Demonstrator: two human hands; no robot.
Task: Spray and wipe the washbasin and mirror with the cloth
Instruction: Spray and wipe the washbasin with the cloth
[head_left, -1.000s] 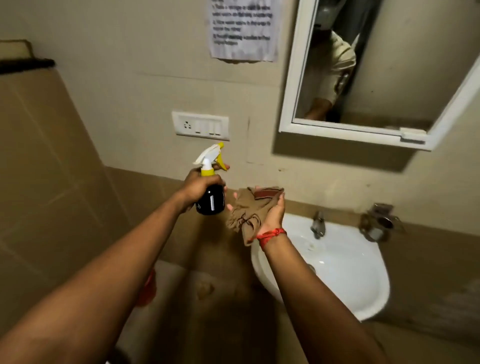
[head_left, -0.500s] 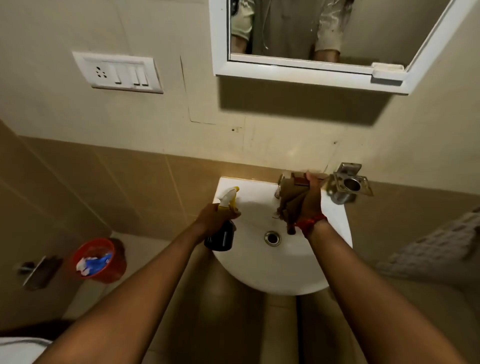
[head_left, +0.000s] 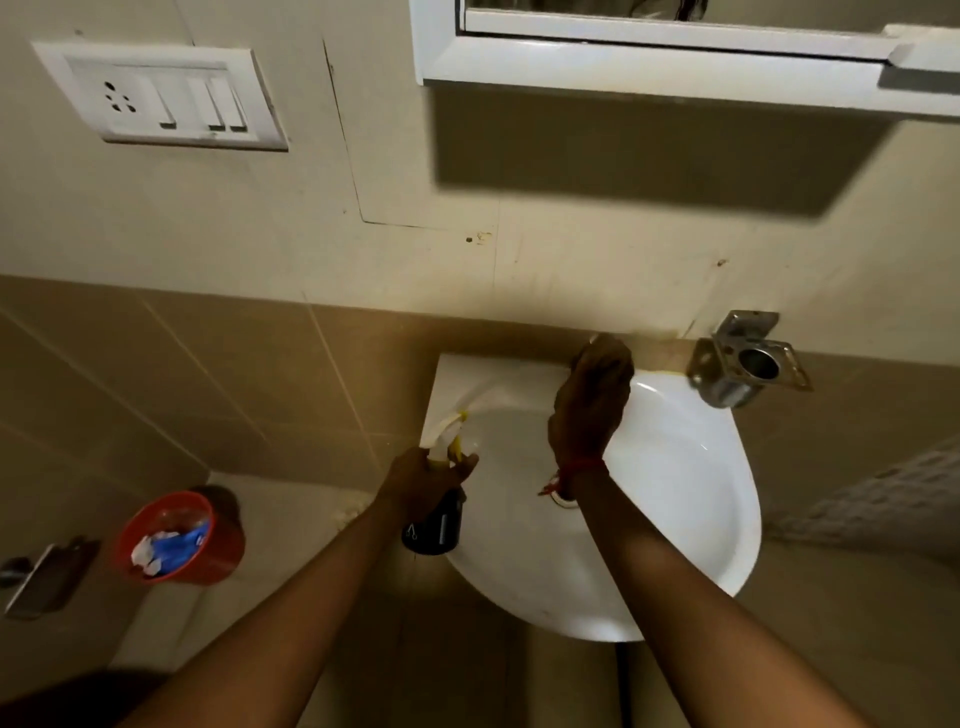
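Fingers (head_left: 415, 483) of left hand (head_left: 423, 486) wrapped round neck of spray bottle (head_left: 434, 525), over basin (head_left: 691, 499) left rim. Right hand (head_left: 592, 400) curled at basin back edge; cloth hidden, grip unclear. Bottle likely light, rigid, possibly slick; best held at neck. Mirror (head_left: 675, 52) above.

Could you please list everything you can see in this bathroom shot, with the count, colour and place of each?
washbasin: one, white, on the wall at centre right
mirror: one, white frame, top right, mostly cut off
switch plate: one, white, wall at top left
metal holder: one, silver, wall right of the basin
bucket: one, red, floor at left, blue and white scraps inside
spray bottle: one, black with white and yellow head, over the basin's left edge
left hand: grips the spray bottle
right hand: red wrist thread, at the basin's back rim; cloth not visible
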